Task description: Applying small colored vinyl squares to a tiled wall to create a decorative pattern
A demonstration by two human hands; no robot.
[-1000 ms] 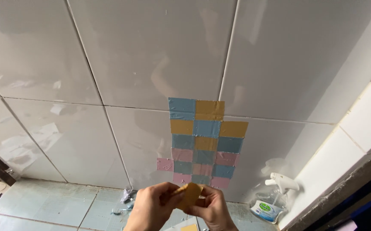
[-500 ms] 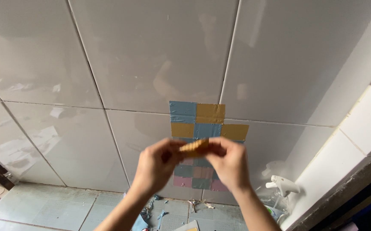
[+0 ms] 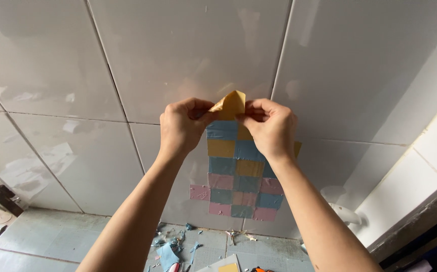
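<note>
My left hand [image 3: 182, 124] and my right hand [image 3: 270, 126] are raised against the white tiled wall [image 3: 178, 50]. Together they pinch a small yellow paper square [image 3: 230, 105], which curls upward between my fingertips. It sits just above the top row of a patch of blue, yellow and pink squares [image 3: 236, 174] stuck on the wall. My right hand covers part of that patch's top right corner.
On the grey floor tiles [image 3: 52, 236] below lie scraps of blue paper [image 3: 168, 252] and small bits of debris. A white spray bottle [image 3: 347, 214] stands behind my right forearm. A dark ledge [image 3: 420, 221] runs along the right side.
Both hands rose from low near the floor up to the top of the coloured patch, carrying the yellow square with them. The camera tilted up slightly.
</note>
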